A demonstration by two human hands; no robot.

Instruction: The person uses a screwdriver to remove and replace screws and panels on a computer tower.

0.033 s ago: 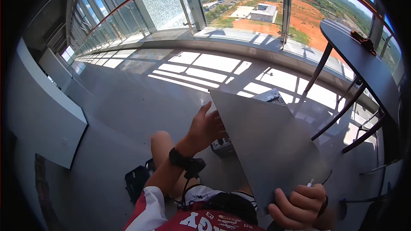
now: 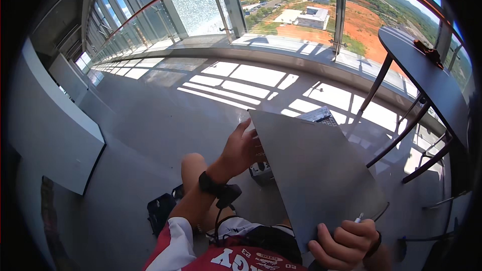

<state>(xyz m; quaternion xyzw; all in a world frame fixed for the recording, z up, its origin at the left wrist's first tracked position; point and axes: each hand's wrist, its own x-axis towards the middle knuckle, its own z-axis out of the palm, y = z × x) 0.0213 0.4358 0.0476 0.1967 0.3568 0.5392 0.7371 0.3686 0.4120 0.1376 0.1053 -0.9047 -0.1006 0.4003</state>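
A flat grey metal panel [image 2: 306, 170] slants over my lap. At its upper left edge is my left hand [image 2: 237, 150], gripping it with the thumb raised and the fingertips partly hidden; a black device is strapped to that wrist. Behind the panel, a silver metal case with perforations [image 2: 319, 114] shows in part. My right hand [image 2: 342, 246] is curled over the panel's lower right, closed on a slim silver-tipped tool [image 2: 359, 217] that pokes up past the fingers; whether it also grips the panel, I cannot tell.
A dark high table [image 2: 427, 78] on tall legs stands at right, a dark object [image 2: 429, 50] on it. A white wall unit [image 2: 60, 135] is at left. A black bag [image 2: 160, 211] lies by my leg. A glass railing [image 2: 155, 22] runs along the sunlit windows.
The whole scene sits slightly lower and further right in the picture. My right hand has shifted slightly left on the panel; both hands keep their grip.
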